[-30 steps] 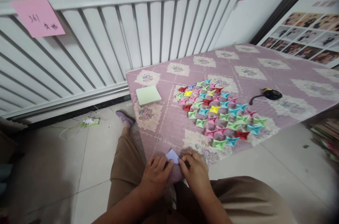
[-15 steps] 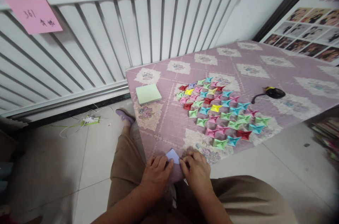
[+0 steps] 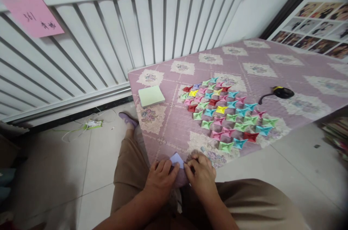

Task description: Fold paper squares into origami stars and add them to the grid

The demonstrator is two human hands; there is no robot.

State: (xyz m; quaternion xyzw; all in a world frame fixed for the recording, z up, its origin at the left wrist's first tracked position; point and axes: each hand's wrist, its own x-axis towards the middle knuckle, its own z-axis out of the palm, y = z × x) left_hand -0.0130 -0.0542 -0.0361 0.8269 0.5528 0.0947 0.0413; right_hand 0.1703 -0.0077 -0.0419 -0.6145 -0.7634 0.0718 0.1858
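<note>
A small lavender sheet of paper (image 3: 177, 159), folded to a point at its far end, lies at the table's near edge. My left hand (image 3: 161, 176) presses on its left side, thumb on top of the paper. On the right side, my right hand (image 3: 201, 172) pinches the paper's corner between thumb and index finger. Part of the paper is hidden beneath the left thumb. Beyond my hands, several folded paper boats (image 3: 220, 110) in green, pink, blue, red and yellow stand in slanting rows on the floral tablecloth (image 3: 174, 114).
A stack of pale green square paper (image 3: 151, 95) sits at the table's left. To the right lies a black object with a curved stem (image 3: 282, 93). A white radiator (image 3: 141, 27) runs behind the table. A power strip (image 3: 94, 124) with cables is on the floor.
The camera view has shifted very slightly. Both hands keep their places on the lavender paper, with no clear movement.
</note>
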